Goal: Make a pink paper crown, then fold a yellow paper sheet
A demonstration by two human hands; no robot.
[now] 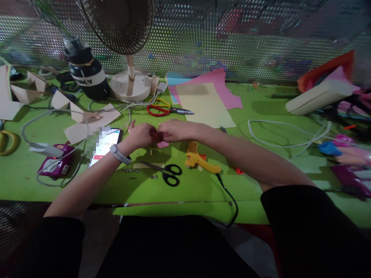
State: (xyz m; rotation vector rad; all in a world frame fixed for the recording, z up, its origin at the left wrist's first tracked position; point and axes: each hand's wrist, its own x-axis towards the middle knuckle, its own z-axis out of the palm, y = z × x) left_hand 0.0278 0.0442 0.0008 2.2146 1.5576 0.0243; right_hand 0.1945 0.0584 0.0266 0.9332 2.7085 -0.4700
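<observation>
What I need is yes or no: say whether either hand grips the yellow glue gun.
No, the yellow glue gun lies on the green tabletop, while the left hand and right hand meet at a small pink piece.

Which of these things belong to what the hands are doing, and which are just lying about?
Part of the job, probably:
- pink piece at the left hand and right hand
- yellow glue gun, lying close
- black scissors, lying close

Just about, it seems:
- fan
- bottle
- phone
</observation>
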